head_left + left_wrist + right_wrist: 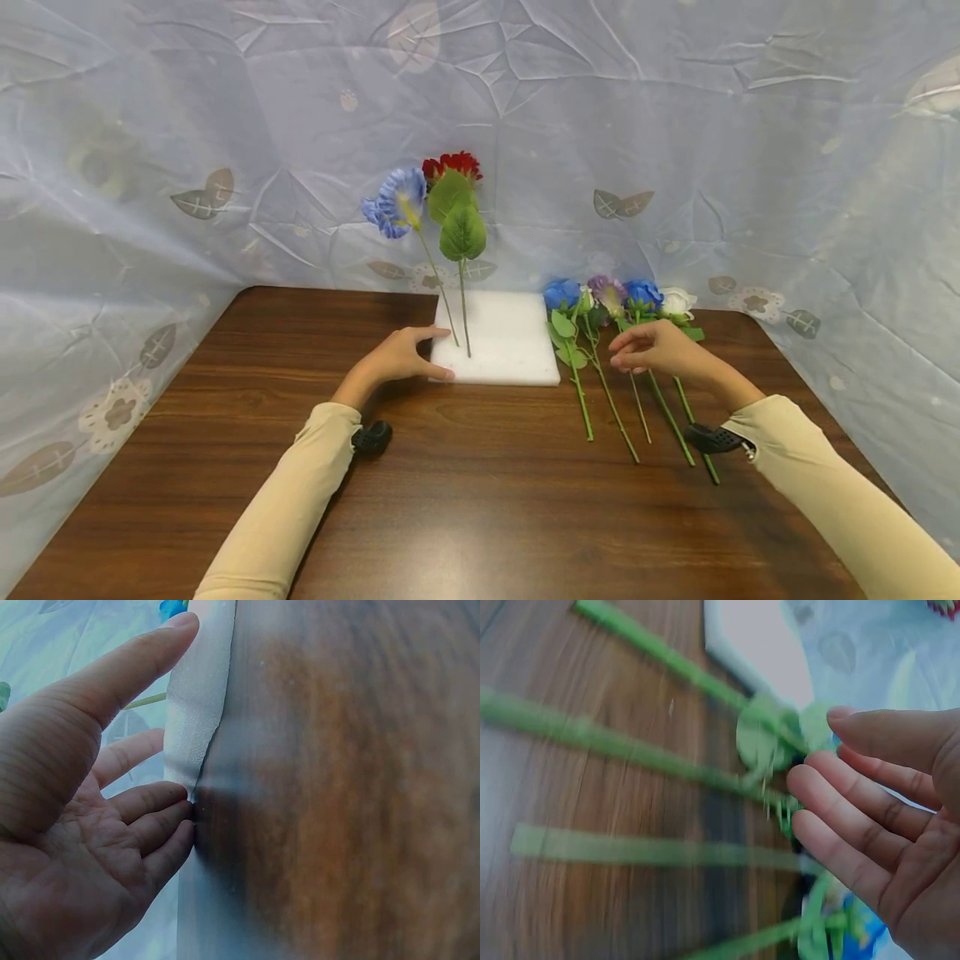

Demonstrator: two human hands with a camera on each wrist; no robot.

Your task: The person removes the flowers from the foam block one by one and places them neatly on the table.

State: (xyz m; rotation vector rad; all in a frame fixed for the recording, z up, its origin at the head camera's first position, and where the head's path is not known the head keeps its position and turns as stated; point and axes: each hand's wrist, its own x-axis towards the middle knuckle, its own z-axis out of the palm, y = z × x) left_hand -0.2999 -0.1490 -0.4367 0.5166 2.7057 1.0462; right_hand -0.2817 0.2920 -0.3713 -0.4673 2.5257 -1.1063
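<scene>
My left hand is at the left end of a white foam block. Its thumb lies along the front edge and its fingers reach the left side; in the left wrist view the fingers look nearly straight. Two artificial flowers stand in the block: a light blue flower leaning left on a thin stem, and a red flower behind large green leaves. My right hand hovers over artificial flowers lying on the table, its fingers loosely bent with nothing between them. Green stems pass beside its fingertips in the right wrist view.
Right of the block lie a blue rose, a purple flower, another blue rose and a white rose, stems toward the front. A patterned cloth hangs behind the brown wooden table.
</scene>
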